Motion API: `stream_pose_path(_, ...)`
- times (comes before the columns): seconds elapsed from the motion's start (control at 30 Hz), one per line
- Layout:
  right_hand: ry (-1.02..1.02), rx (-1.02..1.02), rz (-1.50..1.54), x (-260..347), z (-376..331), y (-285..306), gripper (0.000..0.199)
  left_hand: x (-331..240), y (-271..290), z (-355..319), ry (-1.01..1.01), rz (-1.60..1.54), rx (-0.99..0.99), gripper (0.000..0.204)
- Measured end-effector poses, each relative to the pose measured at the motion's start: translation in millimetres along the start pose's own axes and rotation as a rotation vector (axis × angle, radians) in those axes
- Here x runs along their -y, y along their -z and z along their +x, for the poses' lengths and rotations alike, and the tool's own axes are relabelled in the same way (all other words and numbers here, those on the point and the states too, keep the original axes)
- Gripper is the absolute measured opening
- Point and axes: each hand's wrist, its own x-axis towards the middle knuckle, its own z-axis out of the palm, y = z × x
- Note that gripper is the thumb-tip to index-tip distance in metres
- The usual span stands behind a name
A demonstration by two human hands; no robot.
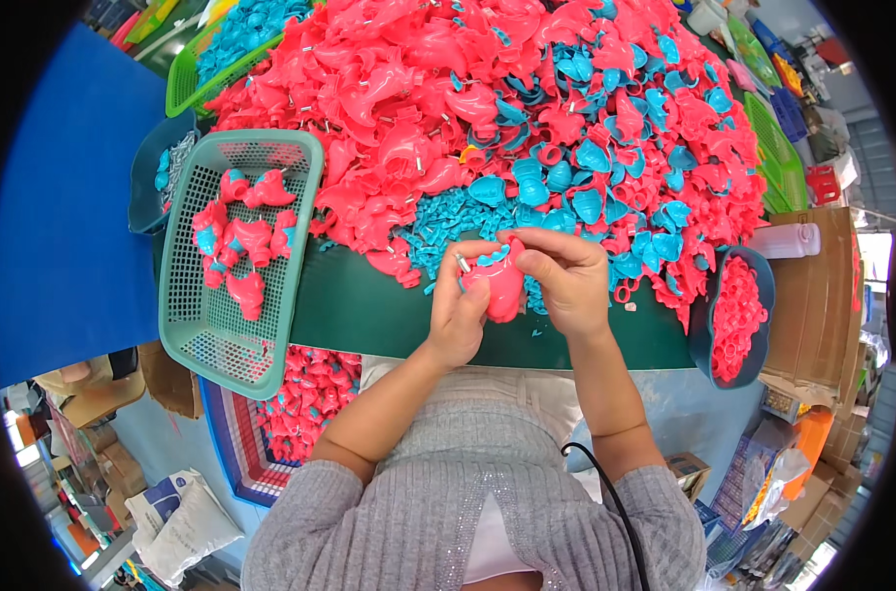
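Both my hands meet over the front edge of the green table [369, 315]. My left hand [458, 310] grips a pink plastic toy body [503, 286] with a small blue piece at its top. My right hand [564, 276] pinches the top of the same pink body with its fingertips. Just behind my hands lies a huge heap of pink toy shells [398, 108] mixed with blue scoop-shaped parts [576, 187] and small blue bits [448, 222].
A teal mesh basket [197, 325] at the left holds several assembled pink-and-blue toys [241, 246]. A dark bowl of pink rings [735, 315] sits at the right. Another dark bowl [152, 177] and green baskets [187, 79] stand at the back left. A striped basket of pink parts [305, 394] sits below the table.
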Motion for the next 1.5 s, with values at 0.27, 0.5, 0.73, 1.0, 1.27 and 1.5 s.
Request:
stream_pose_path(0.27, 0.219, -0.158, -0.027, -13, -5, -17, 0.021, 6, -7, 2, -0.095, -0.05, -0.119, 0.043)
stream_pose_path(0.5, 0.215, -0.153, 0.02, -20, -9, -18, 0.021, 16, -5, -1, -0.159, 0.105, -0.177, 0.069)
stream_pose_path(0.73, 0.181, -0.123, 0.042, -17, -10, -20, 0.018, 14, -9, -5, -0.118, 0.072, -0.242, 0.065)
stream_pose_path(1.0, 0.247, -0.119, -0.027, -18, -11, -23, 0.017, 13, -9, -5, -0.177, 0.112, -0.261, 0.051)
stream_pose_path(1.27, 0.278, -0.107, -0.126, -10, -13, -28, 0.022, 5, -12, -3, -0.255, 0.237, -0.24, 0.051)
stream_pose_path(1.5, 0.336, -0.121, -0.187, -13, -14, -26, 0.02, 17, -10, -4, -0.235, 0.138, -0.267, 0.058)
